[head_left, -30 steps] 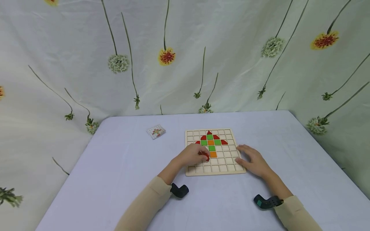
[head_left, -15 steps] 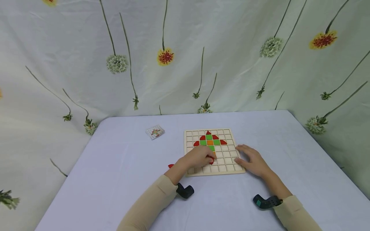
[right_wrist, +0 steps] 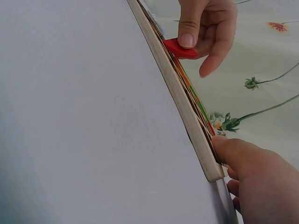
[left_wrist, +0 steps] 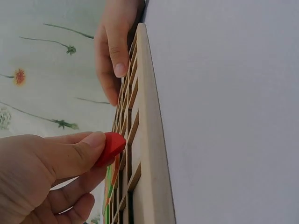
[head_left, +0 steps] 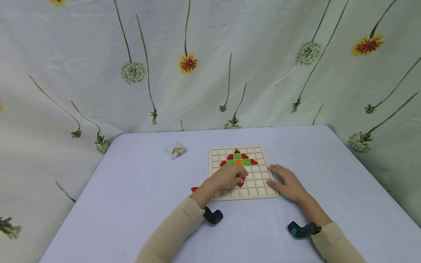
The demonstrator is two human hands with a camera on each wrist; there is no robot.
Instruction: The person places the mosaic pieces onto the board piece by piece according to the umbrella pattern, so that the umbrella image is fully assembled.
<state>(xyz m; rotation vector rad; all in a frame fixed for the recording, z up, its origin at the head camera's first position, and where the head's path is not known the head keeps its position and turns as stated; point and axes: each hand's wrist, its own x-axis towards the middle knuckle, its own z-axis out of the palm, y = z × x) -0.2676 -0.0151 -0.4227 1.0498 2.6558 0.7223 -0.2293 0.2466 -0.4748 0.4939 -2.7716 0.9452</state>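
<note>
A wooden grid board (head_left: 258,184) lies on the table with a pattern of red, green and orange tiles set in its upper cells. Above its lower middle, my left hand (head_left: 225,176) pinches a red tile with one rounded side (left_wrist: 113,147) between thumb and fingers. The tile is tilted; whether its lower edge touches the grid I cannot tell. This hand covers part of the pattern. My right hand (head_left: 289,184) rests at the board's right edge, thumb (right_wrist: 229,147) on the rim and fingers loosely bent alongside.
A small pattern card (head_left: 176,150) lies at the back left of the table. Another red piece (head_left: 194,189) is on the tabletop left of the board, partly hidden by my left forearm. Behind the table hangs a flowered cloth (head_left: 204,91).
My left hand has moved right across the board with the red tile, and its index finger has straightened somewhat. The red piece beside the board has come into sight. My right hand stays put.
</note>
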